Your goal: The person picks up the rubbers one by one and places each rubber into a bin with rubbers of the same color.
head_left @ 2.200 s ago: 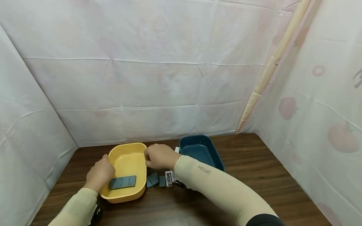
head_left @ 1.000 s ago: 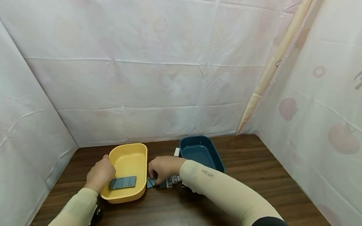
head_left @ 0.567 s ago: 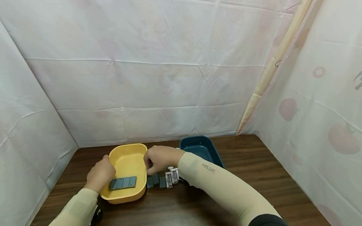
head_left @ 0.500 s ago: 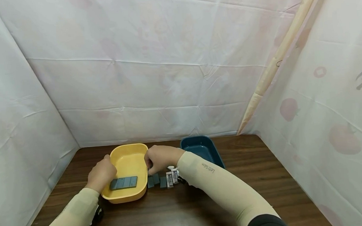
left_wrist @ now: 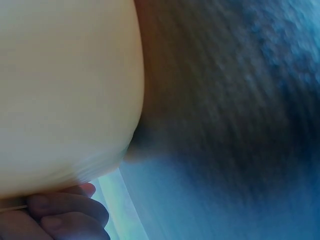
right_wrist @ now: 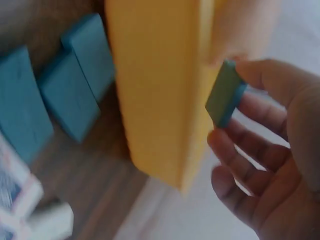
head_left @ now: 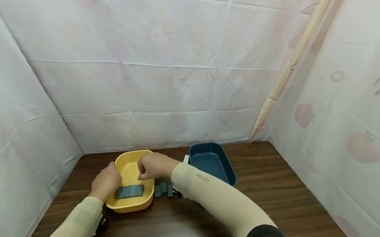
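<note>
My left hand (head_left: pixel 106 181) grips the left rim of a yellow plastic tray (head_left: pixel 129 207); in the left wrist view its curled fingers (left_wrist: pixel 70 212) show against the tray's wall. Inside the tray, a row of small grey-green rectangular blocks (head_left: pixel 129 191) lies side by side near the front. Over the tray's right part is my right hand (head_left: pixel 157 166), pinching one more rectangular block (right_wrist: pixel 223 97) between thumb and fingers. Several loose blocks (head_left: pixel 163 187) lie on the table just right of the tray, partly hidden by the right forearm.
A dark blue tray (head_left: pixel 211 163) stands at the back right. Beside its left wall lies a white piece (head_left: pixel 186 159). Small white printed pieces (right_wrist: pixel 15 185) sit near the loose blocks. White cloth (head_left: pixel 163 80) hangs around the wooden table (head_left: pixel 182 225).
My right hand went down to the loose blocks, came back up beside the tray's right rim, then moved left over the tray with a block. The left hand stays at the rim.
</note>
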### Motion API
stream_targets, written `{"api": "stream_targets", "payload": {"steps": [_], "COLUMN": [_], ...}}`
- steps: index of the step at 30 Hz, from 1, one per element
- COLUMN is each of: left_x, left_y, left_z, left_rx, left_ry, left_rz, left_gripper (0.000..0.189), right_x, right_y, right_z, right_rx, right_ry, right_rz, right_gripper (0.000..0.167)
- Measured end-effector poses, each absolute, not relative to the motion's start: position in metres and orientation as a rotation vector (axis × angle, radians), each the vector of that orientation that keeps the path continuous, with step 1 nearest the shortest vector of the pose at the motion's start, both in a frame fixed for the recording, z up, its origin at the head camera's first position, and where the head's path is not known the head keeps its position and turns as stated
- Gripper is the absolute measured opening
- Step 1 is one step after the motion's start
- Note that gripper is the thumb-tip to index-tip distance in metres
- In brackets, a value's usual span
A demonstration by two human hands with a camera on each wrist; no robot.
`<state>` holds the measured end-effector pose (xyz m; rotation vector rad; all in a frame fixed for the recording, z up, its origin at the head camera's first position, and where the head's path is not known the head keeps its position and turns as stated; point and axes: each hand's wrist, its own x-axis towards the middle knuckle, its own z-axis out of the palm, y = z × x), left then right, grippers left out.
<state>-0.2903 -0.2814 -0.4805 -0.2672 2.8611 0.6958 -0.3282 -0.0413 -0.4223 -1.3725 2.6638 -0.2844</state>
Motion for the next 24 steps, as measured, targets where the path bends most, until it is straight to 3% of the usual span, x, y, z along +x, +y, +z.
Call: {"api": "stream_targets", "payload": {"steps": [5, 11, 24], "left_x": [-0.291, -0.293, -0.29], "left_y": [-0.283, -0.28, -0.277], "left_z": [-0.482, -0.484, -0.483], "left_rx": [-0.261, -0.257, -0.251], "left_ry": [2.864, 2.859, 2.86], "left_rz": [0.717, 0.729, 0.715], "left_gripper": [0.07, 0.068, 0.062], "right_x": [-0.326, -0.327, -0.315], "right_y": [-0.072, -0.089, -0.088], "right_z": [-0.447, -0.466, -0.465], "right_rx": [-1.359, -1.199, -1.04], "right_ry": [2.761, 2.814, 2.698], "right_rz": [-0.112, -0.059, -0.021], "right_gripper": [0.032, 0.023, 0.031]}}
